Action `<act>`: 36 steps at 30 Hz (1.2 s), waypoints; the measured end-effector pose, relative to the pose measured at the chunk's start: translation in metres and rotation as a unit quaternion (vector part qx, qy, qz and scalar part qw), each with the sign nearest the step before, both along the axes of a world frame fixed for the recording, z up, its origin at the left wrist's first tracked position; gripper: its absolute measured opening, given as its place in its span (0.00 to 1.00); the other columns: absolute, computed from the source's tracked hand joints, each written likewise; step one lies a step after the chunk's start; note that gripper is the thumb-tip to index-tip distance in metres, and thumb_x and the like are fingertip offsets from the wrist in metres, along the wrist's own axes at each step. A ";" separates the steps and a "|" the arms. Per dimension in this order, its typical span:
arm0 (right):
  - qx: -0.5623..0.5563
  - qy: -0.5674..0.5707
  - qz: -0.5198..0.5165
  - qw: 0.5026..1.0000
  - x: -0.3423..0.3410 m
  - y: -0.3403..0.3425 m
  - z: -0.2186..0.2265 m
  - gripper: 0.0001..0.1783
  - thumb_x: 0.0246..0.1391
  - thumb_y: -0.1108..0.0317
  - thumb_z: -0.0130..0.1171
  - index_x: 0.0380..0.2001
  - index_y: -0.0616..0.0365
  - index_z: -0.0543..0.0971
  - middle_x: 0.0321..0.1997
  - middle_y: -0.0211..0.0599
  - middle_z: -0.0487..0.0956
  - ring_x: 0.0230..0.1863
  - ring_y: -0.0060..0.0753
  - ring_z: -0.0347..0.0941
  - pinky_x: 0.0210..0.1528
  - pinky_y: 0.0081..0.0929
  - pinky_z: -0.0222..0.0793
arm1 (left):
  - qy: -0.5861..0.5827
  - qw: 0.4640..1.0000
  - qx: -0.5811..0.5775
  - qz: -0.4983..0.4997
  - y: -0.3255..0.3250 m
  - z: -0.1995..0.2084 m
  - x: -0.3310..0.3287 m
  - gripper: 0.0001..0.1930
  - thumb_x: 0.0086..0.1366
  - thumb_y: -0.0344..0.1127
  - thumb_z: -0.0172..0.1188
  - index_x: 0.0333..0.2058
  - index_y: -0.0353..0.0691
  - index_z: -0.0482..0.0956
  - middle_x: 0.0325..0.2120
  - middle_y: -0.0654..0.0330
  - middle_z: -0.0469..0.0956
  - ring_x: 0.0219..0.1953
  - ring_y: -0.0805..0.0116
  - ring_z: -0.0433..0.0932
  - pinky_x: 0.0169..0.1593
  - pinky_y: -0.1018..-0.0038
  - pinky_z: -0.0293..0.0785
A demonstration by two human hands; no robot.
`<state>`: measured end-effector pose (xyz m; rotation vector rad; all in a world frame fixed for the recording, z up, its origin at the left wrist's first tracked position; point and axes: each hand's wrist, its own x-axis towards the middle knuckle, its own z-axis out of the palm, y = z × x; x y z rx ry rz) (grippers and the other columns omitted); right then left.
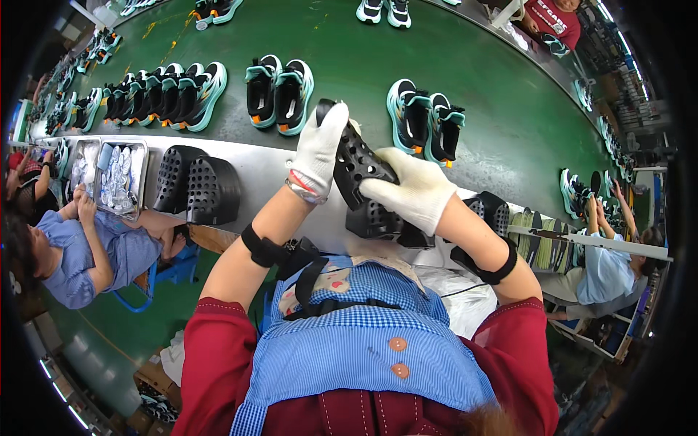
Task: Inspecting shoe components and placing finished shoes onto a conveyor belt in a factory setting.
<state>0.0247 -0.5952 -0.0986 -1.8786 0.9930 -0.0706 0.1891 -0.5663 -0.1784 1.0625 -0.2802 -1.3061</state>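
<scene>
Between my two white-gloved hands is a black perforated block [354, 161], shaped like a shoe form and tilted above the bench edge. My left hand [318, 145] is closed round its upper left end, thumb pointing up. My right hand [411, 187] grips its right side, with the thumb lying across the holes; its other fingers are partly hidden. Under the held block sits another black perforated block [373, 222], partly covered by it and my right hand. Just past my hands stand two black and mint sneakers, the left one [408, 116] beside the right one [445, 129].
Two more perforated blocks [212, 190] stand left on the metal ledge [269, 167], near a tray [145, 174] of wrapped items. More blocks [488, 211] lie right of my forearm. Sneakers line the green table [334, 43]. Co-workers sit at left [109, 247] and right [607, 254].
</scene>
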 end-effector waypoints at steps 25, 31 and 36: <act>-0.165 0.463 -0.051 0.869 0.019 -0.172 -0.176 0.22 0.56 0.52 0.48 0.41 0.57 0.80 0.44 0.50 0.79 0.47 0.51 0.75 0.50 0.42 0.69 | -0.709 0.521 -0.030 -0.475 -0.143 -0.190 -0.110 0.16 0.56 0.43 0.61 0.43 0.48 0.80 0.41 0.62 0.81 0.41 0.62 0.81 0.38 0.61 0.77; -0.119 0.399 -0.008 0.909 0.031 -0.177 -0.193 0.21 0.52 0.54 0.52 0.41 0.58 0.79 0.43 0.56 0.78 0.47 0.55 0.74 0.49 0.42 0.68 | -0.607 0.509 0.052 -0.609 -0.142 -0.187 -0.078 0.15 0.59 0.39 0.58 0.45 0.50 0.82 0.45 0.65 0.80 0.47 0.65 0.79 0.41 0.63 0.77; -0.175 0.433 0.016 0.884 0.021 -0.188 -0.222 0.18 0.54 0.58 0.51 0.36 0.61 0.81 0.41 0.59 0.78 0.46 0.54 0.75 0.48 0.41 0.69 | -0.599 0.574 0.076 -0.553 -0.151 -0.188 -0.096 0.15 0.60 0.38 0.54 0.43 0.46 0.82 0.45 0.60 0.80 0.46 0.62 0.79 0.42 0.64 0.77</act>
